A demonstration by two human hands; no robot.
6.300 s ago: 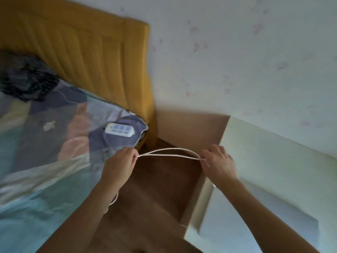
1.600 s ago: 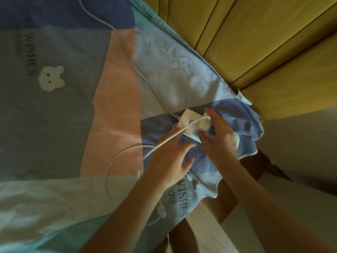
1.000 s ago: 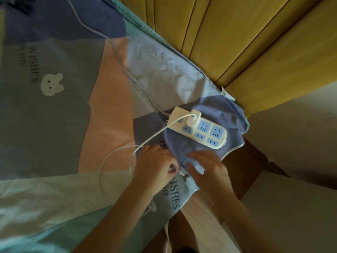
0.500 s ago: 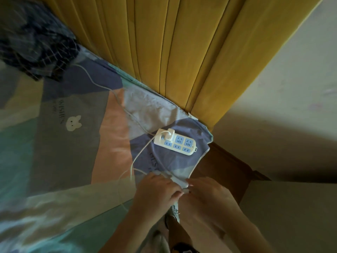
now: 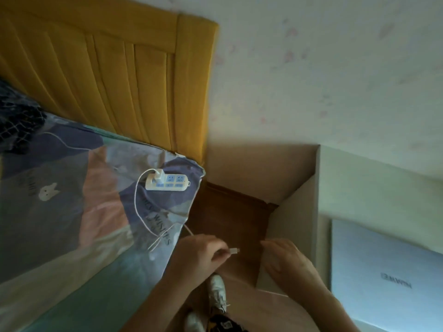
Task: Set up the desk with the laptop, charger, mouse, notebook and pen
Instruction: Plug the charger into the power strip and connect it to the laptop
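Note:
The white charger plug [image 5: 158, 175] sits in a white power strip [image 5: 167, 182] lying on the bed's corner. Its thin white cable [image 5: 138, 207] loops down the bedsheet to my left hand [image 5: 200, 255], which pinches the cable just behind its free connector tip [image 5: 234, 250]. My right hand [image 5: 286, 256] hovers empty, fingers loosely spread, a little to the right of the tip, at the desk's near corner. A closed silver laptop [image 5: 383, 269] lies on the pale desk [image 5: 359, 185] at the right. Mouse, notebook and pen are out of sight.
A yellow padded headboard [image 5: 107, 75] stands behind the bed with its patchwork sheet [image 5: 60, 212]. A narrow gap of brown wooden floor [image 5: 227, 219] separates bed and desk. My white shoes [image 5: 217, 293] show at the bottom. Dark clothing [image 5: 16, 125] lies at the far left.
The view has swung right, bringing the desk and laptop in. My left hand has drawn the cable's free end off the bed over the floor gap; my right hand has let go and moved toward the desk.

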